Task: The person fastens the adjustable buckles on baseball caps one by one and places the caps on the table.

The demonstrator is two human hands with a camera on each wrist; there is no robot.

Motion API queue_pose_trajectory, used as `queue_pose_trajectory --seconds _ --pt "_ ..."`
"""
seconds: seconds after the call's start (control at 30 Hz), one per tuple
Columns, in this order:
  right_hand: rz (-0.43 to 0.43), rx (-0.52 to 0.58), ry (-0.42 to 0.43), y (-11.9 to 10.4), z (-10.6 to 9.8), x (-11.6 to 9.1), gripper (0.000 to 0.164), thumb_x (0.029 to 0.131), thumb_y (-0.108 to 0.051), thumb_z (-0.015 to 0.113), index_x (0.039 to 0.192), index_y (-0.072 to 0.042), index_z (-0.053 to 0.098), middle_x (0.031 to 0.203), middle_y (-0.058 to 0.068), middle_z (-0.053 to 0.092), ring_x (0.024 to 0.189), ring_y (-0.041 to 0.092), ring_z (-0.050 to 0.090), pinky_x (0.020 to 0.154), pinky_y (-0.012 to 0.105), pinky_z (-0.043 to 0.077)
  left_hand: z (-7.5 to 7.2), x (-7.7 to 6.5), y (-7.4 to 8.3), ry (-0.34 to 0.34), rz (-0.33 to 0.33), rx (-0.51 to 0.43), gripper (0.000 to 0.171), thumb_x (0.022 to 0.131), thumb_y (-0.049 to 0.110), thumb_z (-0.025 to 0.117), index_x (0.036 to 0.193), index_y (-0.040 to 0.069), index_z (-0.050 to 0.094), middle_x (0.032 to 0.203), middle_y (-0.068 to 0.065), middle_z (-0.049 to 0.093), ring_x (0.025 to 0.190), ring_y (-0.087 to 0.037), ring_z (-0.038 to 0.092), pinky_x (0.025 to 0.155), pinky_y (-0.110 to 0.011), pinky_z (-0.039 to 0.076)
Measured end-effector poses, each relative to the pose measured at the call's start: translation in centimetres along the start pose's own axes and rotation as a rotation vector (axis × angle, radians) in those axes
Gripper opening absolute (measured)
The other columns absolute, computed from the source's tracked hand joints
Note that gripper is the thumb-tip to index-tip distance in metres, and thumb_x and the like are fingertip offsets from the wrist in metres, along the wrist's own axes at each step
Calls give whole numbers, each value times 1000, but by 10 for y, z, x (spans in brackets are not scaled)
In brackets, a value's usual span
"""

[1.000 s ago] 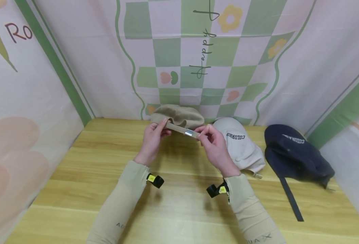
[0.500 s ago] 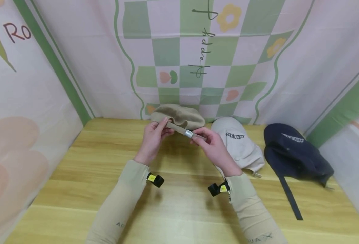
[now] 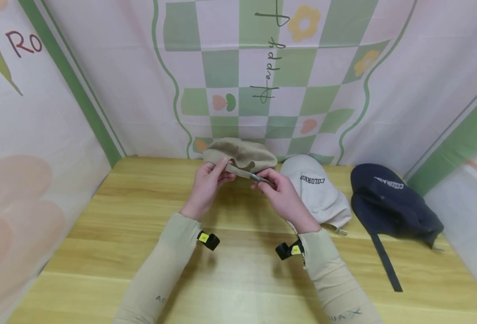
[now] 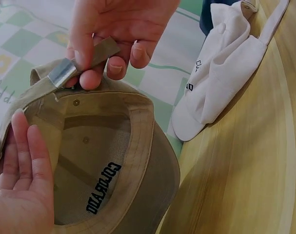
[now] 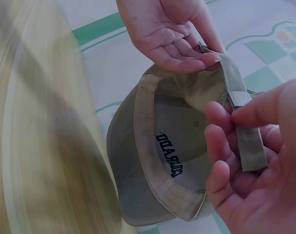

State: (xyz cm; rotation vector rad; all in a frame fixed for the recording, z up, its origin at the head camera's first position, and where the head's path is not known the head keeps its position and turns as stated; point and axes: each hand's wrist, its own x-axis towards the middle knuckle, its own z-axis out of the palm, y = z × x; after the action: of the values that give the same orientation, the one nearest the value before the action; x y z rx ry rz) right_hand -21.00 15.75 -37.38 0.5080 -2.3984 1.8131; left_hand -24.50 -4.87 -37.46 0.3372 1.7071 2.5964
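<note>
Both hands hold the back strap (image 5: pixel 232 73) of a khaki baseball cap (image 3: pixel 242 150) above the far part of the table. The left hand (image 3: pixel 207 182) grips the strap's left stretch between thumb and fingers. My right hand (image 3: pixel 277 186) pinches the strap right beside its silver metal buckle (image 4: pixel 62 73), and the loose strap end (image 5: pixel 252 151) sticks out past the fingers. In both wrist views the cap's inside faces the camera, with dark lettering (image 4: pixel 103 188) showing through the cloth.
A white cap (image 3: pixel 315 189) lies just right of the right hand. Farther right is a navy cap (image 3: pixel 388 202), its strap (image 3: pixel 386 263) trailing toward the front. A patterned curtain (image 3: pixel 222 67) hangs behind the wooden table (image 3: pixel 100 252).
The right hand has shifted its pinch leftward along the strap, close up to the buckle. The buckle has turned, and the khaki cap has moved slightly right.
</note>
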Motion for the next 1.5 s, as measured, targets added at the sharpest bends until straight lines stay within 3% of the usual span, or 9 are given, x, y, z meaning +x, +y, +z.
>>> queue_pose_trajectory --seconds 0.13,0.27,0.5,0.7,1.0,1.5 --pt "-10 -36 15 -1 1 0 14 103 -1 46 107 2 59 85 17 58 74 31 51 62 27 42 1 -1 0 4 -10 11 25 107 13 55 110 -10 65 93 -7 72 75 -13 68 80 -27 59" --pt "-28 -85 64 -1 1 1 14 105 -5 47 107 -2 60 82 11 50 72 24 45 62 30 39 1 -1 0 14 -14 5 23 107 12 55 106 -8 66 92 -6 73 73 -13 68 78 -28 59" --pt "-39 -34 55 -1 1 -1 13 107 -8 48 112 -1 58 103 12 62 86 22 52 72 29 43 0 -1 -1 8 -26 3 24 107 13 55 107 -9 65 93 -6 73 72 -13 68 78 -28 59" --pt "-29 -6 47 0 2 -1 11 107 -8 50 113 0 56 111 16 63 77 20 51 64 27 42 0 0 -2 15 -33 2 26 107 12 54 112 -12 64 92 -5 72 72 -12 67 78 -27 59" --pt "-40 -27 69 -2 6 -2 13 108 -12 52 112 -2 59 79 14 47 51 13 36 43 25 30 -2 0 0 24 -27 0 28 107 14 55 111 -11 65 103 -10 73 74 -11 68 79 -27 59" --pt "-54 -4 93 1 9 -1 16 106 -6 53 116 -1 65 79 7 45 53 14 35 46 24 30 -1 1 -1 30 -22 4 29 107 15 56 112 -12 65 99 -9 73 74 -11 68 79 -28 59"
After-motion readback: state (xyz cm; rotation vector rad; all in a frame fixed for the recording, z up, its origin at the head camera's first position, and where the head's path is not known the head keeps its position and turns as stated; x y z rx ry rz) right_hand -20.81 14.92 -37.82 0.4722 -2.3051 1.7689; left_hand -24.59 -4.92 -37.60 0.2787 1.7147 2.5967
